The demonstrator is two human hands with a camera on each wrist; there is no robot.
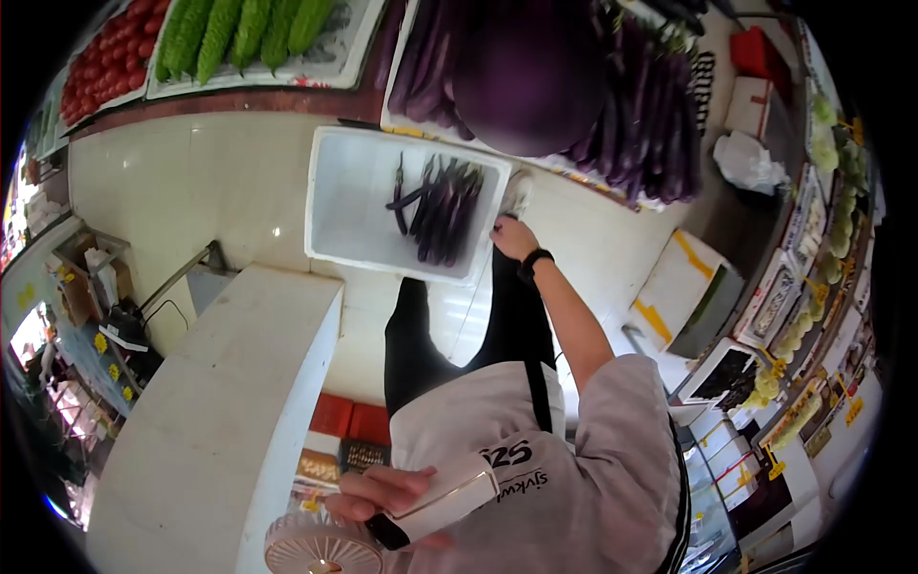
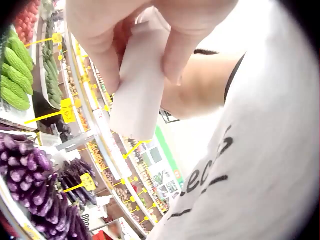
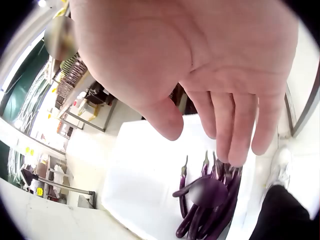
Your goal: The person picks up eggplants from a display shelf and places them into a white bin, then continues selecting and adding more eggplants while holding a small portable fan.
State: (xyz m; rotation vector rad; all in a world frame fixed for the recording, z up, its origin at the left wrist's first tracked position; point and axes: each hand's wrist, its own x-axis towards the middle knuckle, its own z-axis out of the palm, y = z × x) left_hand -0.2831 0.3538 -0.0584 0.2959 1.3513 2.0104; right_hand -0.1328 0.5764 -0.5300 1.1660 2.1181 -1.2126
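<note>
In the head view my left hand (image 1: pixel 382 490) grips the white handle of a handheld fan (image 1: pixel 445 502) in front of the shirt, its round grille at the lower left. The left wrist view shows thumb and fingers on either side of the white handle (image 2: pixel 141 82). My right hand (image 1: pixel 516 239) is at the right edge of a white foam box (image 1: pixel 349 215) on the floor. Its fingers are loosely extended, holding nothing, in the right wrist view. Several long purple eggplants (image 1: pixel 445 215) lie in the box, with one across the others.
Eggplants (image 1: pixel 631 134) fill a display beyond the box, with green bitter gourds (image 1: pixel 220 33) and red tomatoes (image 1: pixel 110 62) to its left. A white counter (image 1: pixel 191 411) stands at left. Another foam box (image 1: pixel 669 287) and produce shelves (image 1: pixel 798 258) are at right.
</note>
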